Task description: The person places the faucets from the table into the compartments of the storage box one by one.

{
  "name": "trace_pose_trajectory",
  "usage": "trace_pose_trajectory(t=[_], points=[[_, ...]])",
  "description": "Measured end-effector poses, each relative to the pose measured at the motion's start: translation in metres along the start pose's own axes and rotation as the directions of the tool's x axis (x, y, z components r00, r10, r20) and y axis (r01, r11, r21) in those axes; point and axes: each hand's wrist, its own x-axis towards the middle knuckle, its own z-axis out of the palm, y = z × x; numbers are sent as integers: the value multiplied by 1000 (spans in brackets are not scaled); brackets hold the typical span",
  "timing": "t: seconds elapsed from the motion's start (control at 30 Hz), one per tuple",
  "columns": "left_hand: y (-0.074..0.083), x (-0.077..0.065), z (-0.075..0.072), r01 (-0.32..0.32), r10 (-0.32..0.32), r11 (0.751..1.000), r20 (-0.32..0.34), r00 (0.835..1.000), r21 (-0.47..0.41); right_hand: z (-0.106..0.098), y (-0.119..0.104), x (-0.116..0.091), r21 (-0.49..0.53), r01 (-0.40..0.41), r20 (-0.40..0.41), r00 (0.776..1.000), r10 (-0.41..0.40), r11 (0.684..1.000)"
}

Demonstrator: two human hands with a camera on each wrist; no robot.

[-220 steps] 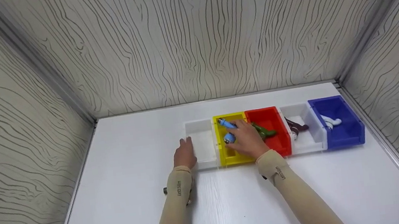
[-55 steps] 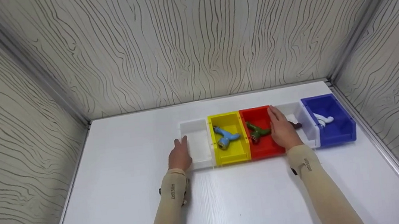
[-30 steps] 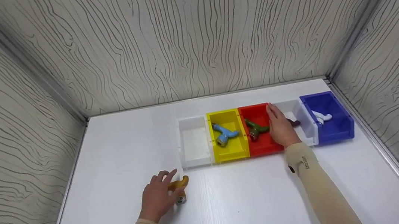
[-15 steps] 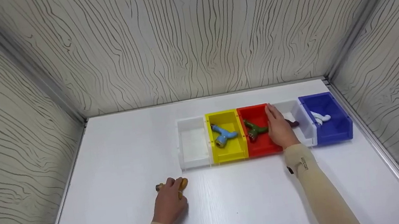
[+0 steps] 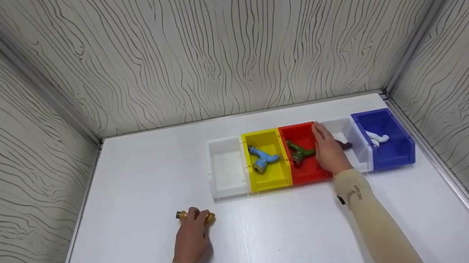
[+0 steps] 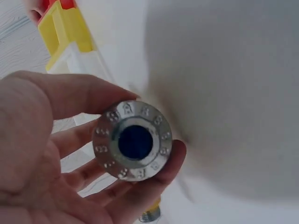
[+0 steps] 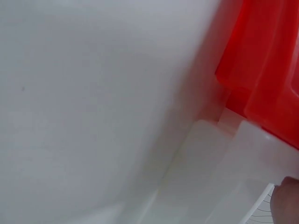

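Note:
My left hand [image 5: 192, 242] grips a mustard-yellow tap [image 5: 210, 218] in front of the bins, low over the table or on it. The left wrist view shows thumb and fingers curled round its round metal knob [image 6: 161, 156], which has a blue centre and raised marks. Its threaded end [image 5: 178, 215] points left. My right hand [image 5: 330, 151] rests with straight fingers over the wall between the red bin [image 5: 310, 178] and a white bin [image 5: 364, 163]; its thumb is hidden in the head view. A green tap [image 5: 301, 152] lies left of it, a partly covered brown tap [image 5: 344, 145] right.
The bins stand joined in a row. At the left end is a white bin [image 5: 231, 191] with nothing in it. A blue tap [image 5: 263, 159] lies in the yellow bin [image 5: 270, 184], a white tap [image 5: 377, 137] in the blue bin [image 5: 396, 159]. Patterned walls [image 5: 225, 48] enclose the table.
My right hand let go of the blue tap in the yellow bin and moved right. My left hand left the end bin, took hold of the yellow tap and turned it, shifting slightly left.

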Motion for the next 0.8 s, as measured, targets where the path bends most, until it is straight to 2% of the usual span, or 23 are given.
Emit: trace_pose_trajectory(t=[0.2,0.37,0.6,0.8], points=[[0,4,-8,-44,43,999,-128,991,-11,0,0,1,-9,0,-5,1000,0,1000],[2,7,-11,-92,91,996,-194,977,4,0,0,1,-11,-3,-3,1000,3,1000],[6,10,-13,-140,142,990,-244,959,26,-2,-3,0,6,-16,20,1000,16,1000],[10,16,-14,-180,189,982,-251,949,58,-2,-2,0,17,-27,21,999,27,999]])
